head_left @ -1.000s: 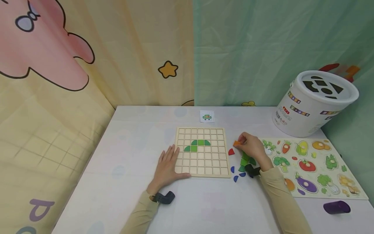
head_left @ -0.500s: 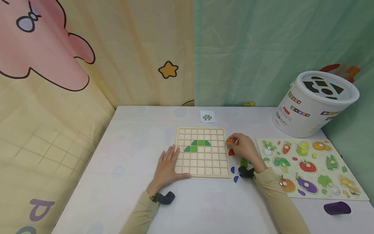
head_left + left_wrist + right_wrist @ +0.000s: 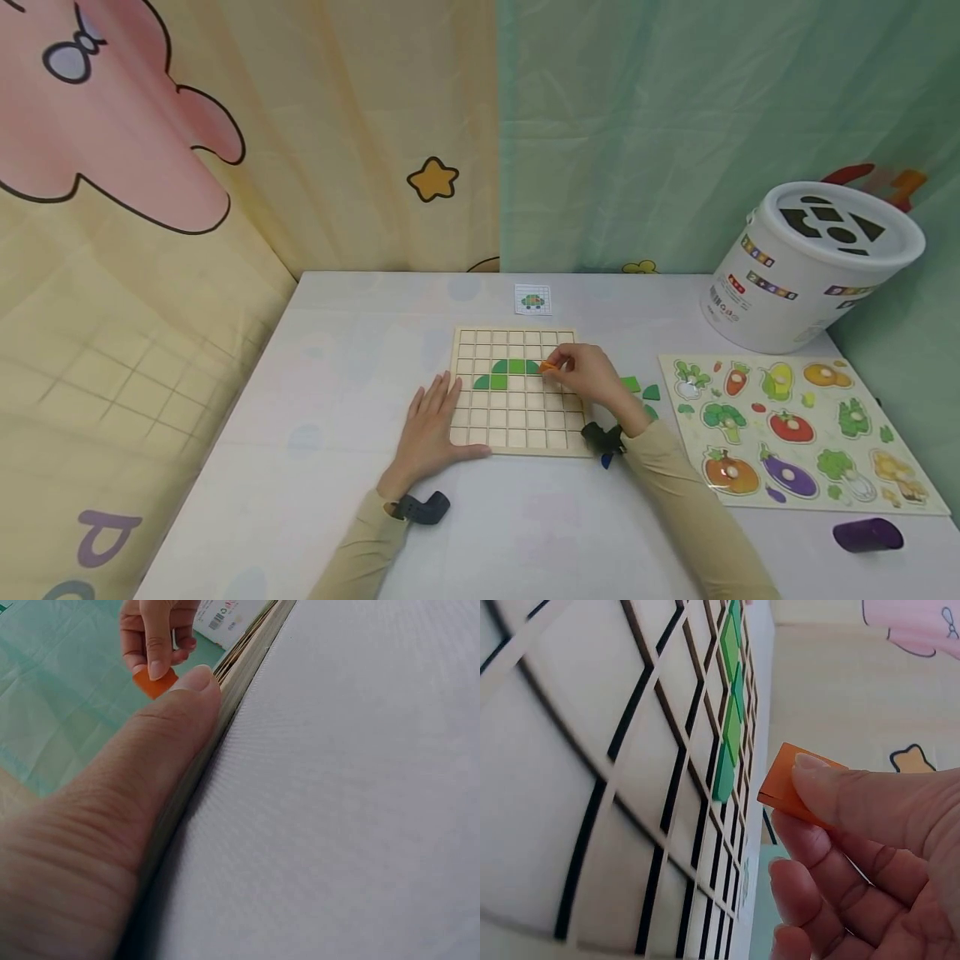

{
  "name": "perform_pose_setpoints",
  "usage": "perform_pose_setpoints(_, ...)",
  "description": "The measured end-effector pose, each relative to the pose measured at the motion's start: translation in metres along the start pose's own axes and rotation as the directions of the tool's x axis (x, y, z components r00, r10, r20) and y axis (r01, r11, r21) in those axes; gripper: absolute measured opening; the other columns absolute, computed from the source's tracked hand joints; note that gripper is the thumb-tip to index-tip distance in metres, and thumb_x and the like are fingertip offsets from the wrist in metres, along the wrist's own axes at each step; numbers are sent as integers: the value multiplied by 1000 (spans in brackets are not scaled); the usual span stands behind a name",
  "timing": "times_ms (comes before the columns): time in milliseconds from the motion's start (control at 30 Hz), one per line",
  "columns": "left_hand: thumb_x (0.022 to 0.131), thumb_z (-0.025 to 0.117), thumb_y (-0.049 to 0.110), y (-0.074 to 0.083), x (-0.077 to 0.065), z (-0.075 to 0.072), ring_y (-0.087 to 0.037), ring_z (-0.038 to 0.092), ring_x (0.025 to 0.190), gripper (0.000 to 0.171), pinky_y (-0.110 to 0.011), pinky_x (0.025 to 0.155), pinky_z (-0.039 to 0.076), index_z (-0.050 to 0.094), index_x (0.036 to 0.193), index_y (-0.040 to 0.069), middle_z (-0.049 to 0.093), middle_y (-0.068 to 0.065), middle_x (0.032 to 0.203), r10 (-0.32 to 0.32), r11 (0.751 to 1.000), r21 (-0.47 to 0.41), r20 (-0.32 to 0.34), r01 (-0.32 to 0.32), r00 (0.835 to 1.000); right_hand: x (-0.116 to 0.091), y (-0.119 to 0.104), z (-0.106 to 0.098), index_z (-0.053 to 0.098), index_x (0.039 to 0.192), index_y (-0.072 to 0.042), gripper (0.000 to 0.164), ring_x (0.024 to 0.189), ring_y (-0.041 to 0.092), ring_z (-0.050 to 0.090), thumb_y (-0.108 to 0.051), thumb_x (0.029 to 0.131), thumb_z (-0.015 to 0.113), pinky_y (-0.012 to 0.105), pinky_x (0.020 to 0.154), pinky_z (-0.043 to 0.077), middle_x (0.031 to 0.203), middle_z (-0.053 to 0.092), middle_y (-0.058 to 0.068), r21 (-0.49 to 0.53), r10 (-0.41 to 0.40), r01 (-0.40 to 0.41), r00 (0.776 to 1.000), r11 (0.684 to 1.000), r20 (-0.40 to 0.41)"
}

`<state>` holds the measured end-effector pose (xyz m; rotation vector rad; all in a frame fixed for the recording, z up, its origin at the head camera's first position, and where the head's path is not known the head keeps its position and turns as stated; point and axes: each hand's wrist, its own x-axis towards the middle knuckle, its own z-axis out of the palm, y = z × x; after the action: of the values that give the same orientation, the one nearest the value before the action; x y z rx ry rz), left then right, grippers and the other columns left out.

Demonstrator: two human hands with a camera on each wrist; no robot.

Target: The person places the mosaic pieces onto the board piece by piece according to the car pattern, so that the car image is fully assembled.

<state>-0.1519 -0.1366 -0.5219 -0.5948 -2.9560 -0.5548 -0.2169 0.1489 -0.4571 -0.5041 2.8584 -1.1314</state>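
My right hand point(image 3: 588, 375) pinches an orange square tile point(image 3: 784, 780) between thumb and fingers, over the upper right part of a wooden grid board point(image 3: 517, 417). In the right wrist view the tile is held apart from the board. Green tiles point(image 3: 517, 367), some square and some rounded, sit in two rows of the grid. My left hand point(image 3: 431, 425) lies with straight fingers along the board's left side, its thumb point(image 3: 161, 735) against the near edge. A small card point(image 3: 533, 300) with a green turtle-like picture lies behind the board.
Loose green pieces point(image 3: 651, 392) lie right of the board, and a blue piece point(image 3: 606, 461) shows below my right wrist. Farther right are a vegetable puzzle board point(image 3: 817, 446), a purple cylinder-like object point(image 3: 867, 535) and a white bucket point(image 3: 795, 283) with shaped holes in its lid.
My right hand has carried the orange square tile leftward from beside the loose pieces to above the board. The left hand has stayed in place.
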Motion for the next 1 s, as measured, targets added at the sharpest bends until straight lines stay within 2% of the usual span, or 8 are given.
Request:
perform_pose_setpoints(233,67,60,79,1,-1,-1,-26,8,143,118,-43,114,2,21,151,4,14,-14,156,4,1000,-5,-3,-4,1000,10,-11,12,74,89,-8,11,63,14,49,-16,81,77,28,56,40,79,66,-3,-11,-9,10,999,1000,49)
perform_pose_setpoints(567,67,58,80,0,0,0,-26,9,143,118,-43,114,3,23,150,4,15,-14,156,13,1000,-3,-20,-13,1000,16,-22,27,63,75,-13,21,63,13,50,-17,73,83,28,58,42,68,57,-5,20,-13,11,996,1000,93)
perform_pose_setpoints(833,68,56,82,0,1,2,-27,10,143,118,-44,114,4,23,150,4,16,-15,156,26,1000,-7,-23,-26,999,18,-23,30,63,74,-15,19,61,11,50,-19,77,81,28,56,41,66,57,-7,-31,-13,16,995,999,102)
perform_pose_setpoints(1000,67,57,81,0,0,0,-27,10,143,118,-44,114,4,23,150,4,16,-15,156,18,1000,-9,-22,-19,1000,19,-22,29,66,78,-13,13,65,11,53,-16,79,78,29,60,45,71,61,-7,-41,-15,19,993,999,116)
